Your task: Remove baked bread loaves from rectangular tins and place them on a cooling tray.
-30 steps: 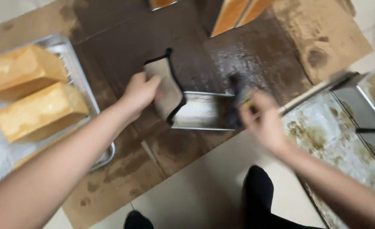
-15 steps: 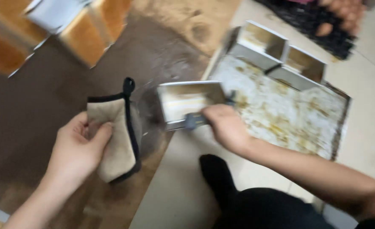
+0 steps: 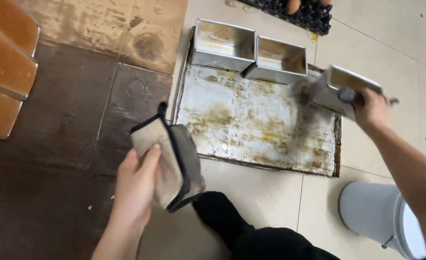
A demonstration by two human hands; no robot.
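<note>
Head view, nearest first: a dark-clad leg (image 3: 251, 231) of the person fills the bottom middle, and a white bucket (image 3: 381, 219) stands on the pale floor at the lower right. Just above, the left hand (image 3: 136, 185) has its fingers curled round a folded beige oven mitt (image 3: 167, 161) with dark trim, thumb on top, over the edge where the brown cardboard sheet (image 3: 68, 125) meets the floor tiles. Beyond the mitt lies a stained baking tray (image 3: 256, 120), flat on the floor. The right hand (image 3: 369, 108) is clenched on the rim of an empty metal loaf tin (image 3: 343, 86), blurred by motion, held tilted over the tray's right edge. At the tray's far edge two more empty loaf tins (image 3: 249, 45) stand side by side, touching. Browned loaves in tins (image 3: 3, 72) sit at the far left on the cardboard. Farthest off, a black egg crate (image 3: 304, 14) lies at the top.
</note>
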